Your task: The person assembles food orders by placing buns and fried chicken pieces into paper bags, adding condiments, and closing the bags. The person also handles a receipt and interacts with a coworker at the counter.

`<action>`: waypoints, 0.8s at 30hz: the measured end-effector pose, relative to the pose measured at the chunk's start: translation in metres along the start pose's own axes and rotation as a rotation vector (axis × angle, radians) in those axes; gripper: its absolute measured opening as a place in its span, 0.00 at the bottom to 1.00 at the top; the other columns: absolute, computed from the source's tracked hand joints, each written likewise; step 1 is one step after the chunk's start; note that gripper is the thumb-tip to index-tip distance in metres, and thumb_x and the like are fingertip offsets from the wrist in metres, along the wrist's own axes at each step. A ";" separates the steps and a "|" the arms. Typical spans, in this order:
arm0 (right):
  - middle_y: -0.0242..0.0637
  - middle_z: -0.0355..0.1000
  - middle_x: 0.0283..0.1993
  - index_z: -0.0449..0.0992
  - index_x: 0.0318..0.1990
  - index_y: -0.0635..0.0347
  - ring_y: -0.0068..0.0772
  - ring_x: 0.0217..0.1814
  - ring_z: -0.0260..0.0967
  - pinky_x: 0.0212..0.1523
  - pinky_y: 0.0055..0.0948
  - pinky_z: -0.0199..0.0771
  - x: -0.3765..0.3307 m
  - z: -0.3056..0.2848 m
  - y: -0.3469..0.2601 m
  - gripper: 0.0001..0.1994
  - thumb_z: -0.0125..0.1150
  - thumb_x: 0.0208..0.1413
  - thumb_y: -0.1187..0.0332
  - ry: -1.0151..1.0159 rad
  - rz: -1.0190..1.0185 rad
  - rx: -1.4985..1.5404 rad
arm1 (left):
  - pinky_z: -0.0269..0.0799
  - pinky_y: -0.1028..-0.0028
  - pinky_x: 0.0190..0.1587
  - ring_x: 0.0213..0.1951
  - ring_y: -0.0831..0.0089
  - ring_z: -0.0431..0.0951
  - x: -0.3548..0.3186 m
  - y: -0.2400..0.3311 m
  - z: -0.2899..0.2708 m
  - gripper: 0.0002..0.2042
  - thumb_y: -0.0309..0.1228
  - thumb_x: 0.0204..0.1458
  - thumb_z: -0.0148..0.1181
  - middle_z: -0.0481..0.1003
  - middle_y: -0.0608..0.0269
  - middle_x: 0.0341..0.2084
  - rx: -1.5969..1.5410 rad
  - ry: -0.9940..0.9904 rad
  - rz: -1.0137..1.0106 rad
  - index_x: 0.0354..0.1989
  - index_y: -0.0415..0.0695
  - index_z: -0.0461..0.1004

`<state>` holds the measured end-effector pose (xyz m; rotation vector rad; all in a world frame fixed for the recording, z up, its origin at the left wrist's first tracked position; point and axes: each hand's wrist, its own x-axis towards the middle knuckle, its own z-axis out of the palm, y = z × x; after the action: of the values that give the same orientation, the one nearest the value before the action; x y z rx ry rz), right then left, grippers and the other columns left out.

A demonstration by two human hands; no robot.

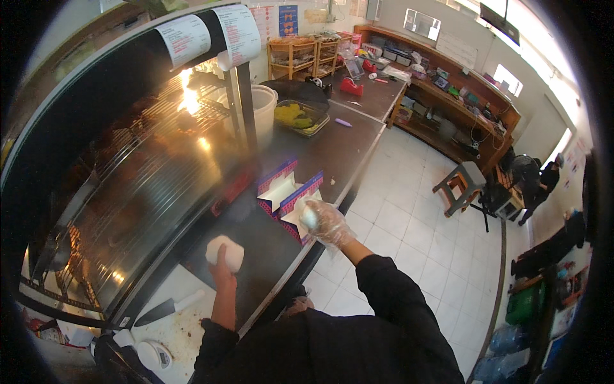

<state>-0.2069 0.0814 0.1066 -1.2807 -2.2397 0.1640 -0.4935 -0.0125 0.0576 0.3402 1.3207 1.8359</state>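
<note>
My bare left hand (pixel 222 265) is closed round a white, rounded square thing (pixel 226 251), maybe a small tub, above the dark counter. My right hand (pixel 330 225), in a clear plastic glove, has its fingers closed round something small, round and whitish (pixel 309 216); its kind is not clear. It is over the nearer of two open pink and purple cardboard boxes (pixel 312 185), white inside. The other box (pixel 279 189) stands beside it, to the left.
A glass-fronted warmer (pixel 160 147) with wire racks and glowing lights fills the left. Near my left arm, a knife (pixel 167 308) lies on a stained white board (pixel 192 333) beside a small scale (pixel 155 355). A white bucket (pixel 263 112) and a tray of yellow food (pixel 300 118) stand farther along.
</note>
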 end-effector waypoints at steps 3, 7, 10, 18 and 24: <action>0.46 0.68 0.45 0.60 0.53 0.55 0.43 0.47 0.68 0.46 0.38 0.68 0.047 0.010 0.012 0.29 0.60 0.38 0.68 -0.438 0.005 -0.164 | 0.68 0.70 0.40 0.38 0.67 0.73 0.045 -0.012 0.053 0.27 0.37 0.36 0.68 0.71 0.55 0.37 0.462 -0.017 0.482 0.44 0.36 0.66; 0.44 0.67 0.45 0.59 0.54 0.50 0.45 0.45 0.68 0.44 0.40 0.68 0.067 0.069 0.047 0.35 0.65 0.33 0.63 -0.640 0.208 -0.076 | 0.70 0.68 0.36 0.33 0.63 0.75 0.086 -0.019 0.132 0.22 0.33 0.31 0.71 0.73 0.56 0.30 0.722 -0.329 0.916 0.36 0.41 0.70; 0.49 0.68 0.45 0.58 0.54 0.56 0.45 0.49 0.66 0.50 0.37 0.64 0.055 0.116 0.086 0.35 0.66 0.35 0.59 -0.643 0.295 0.137 | 0.70 0.68 0.35 0.32 0.62 0.75 0.106 -0.034 0.174 0.21 0.33 0.30 0.70 0.73 0.56 0.30 0.733 -0.578 0.944 0.35 0.41 0.71; 0.53 0.65 0.46 0.55 0.56 0.63 0.49 0.53 0.61 0.52 0.40 0.60 0.055 0.121 0.093 0.41 0.69 0.33 0.56 -0.666 0.172 0.246 | 0.71 0.72 0.36 0.33 0.72 0.76 0.142 -0.052 0.209 0.18 0.35 0.37 0.68 0.75 0.58 0.30 0.397 -0.689 0.046 0.34 0.38 0.71; 0.54 0.70 0.41 0.54 0.58 0.58 0.53 0.44 0.68 0.48 0.45 0.64 0.055 0.124 0.104 0.38 0.55 0.44 0.45 -0.807 0.111 0.119 | 0.70 0.65 0.41 0.38 0.55 0.74 0.124 -0.062 0.243 0.25 0.37 0.31 0.69 0.74 0.52 0.33 0.978 -0.885 0.902 0.39 0.41 0.69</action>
<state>-0.2133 0.2029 -0.0139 -1.4347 -2.7341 0.9926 -0.3881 0.2463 0.0738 2.2462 1.3499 1.1332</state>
